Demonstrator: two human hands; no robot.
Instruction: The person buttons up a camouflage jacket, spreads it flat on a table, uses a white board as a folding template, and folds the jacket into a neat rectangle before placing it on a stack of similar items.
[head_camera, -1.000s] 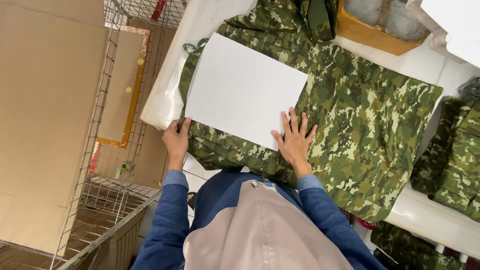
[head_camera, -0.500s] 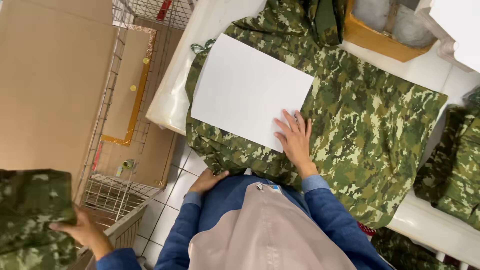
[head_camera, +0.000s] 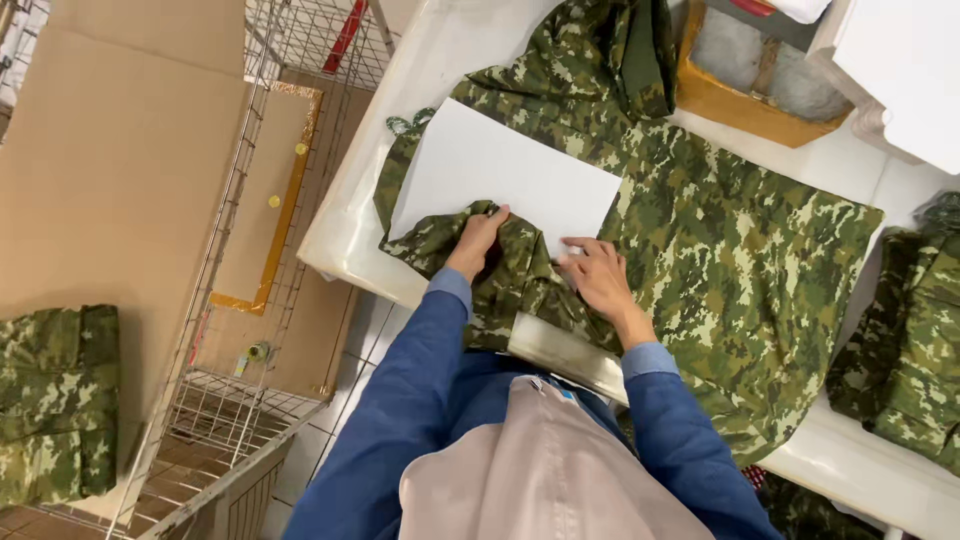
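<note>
A green camouflage garment (head_camera: 740, 260) lies spread on a white table (head_camera: 345, 235). A white rectangular board (head_camera: 500, 175) rests on top of it. My left hand (head_camera: 478, 238) grips a fold of the garment's near edge, pulled up over the board's lower part. My right hand (head_camera: 595, 275) lies flat on the board's near right corner, fingers apart, pressing on the board and the cloth beside it. Both sleeves are blue.
A wire cage trolley (head_camera: 215, 420) with cardboard sheets (head_camera: 120, 170) stands to the left. A folded camouflage garment (head_camera: 55, 400) lies at the lower left. More camouflage cloth (head_camera: 905, 350) sits at the right, and a yellow box (head_camera: 740, 95) at the back.
My left hand came back to the table and folded the garment's near edge up over the board. My right hand shifted slightly along the board's edge.
</note>
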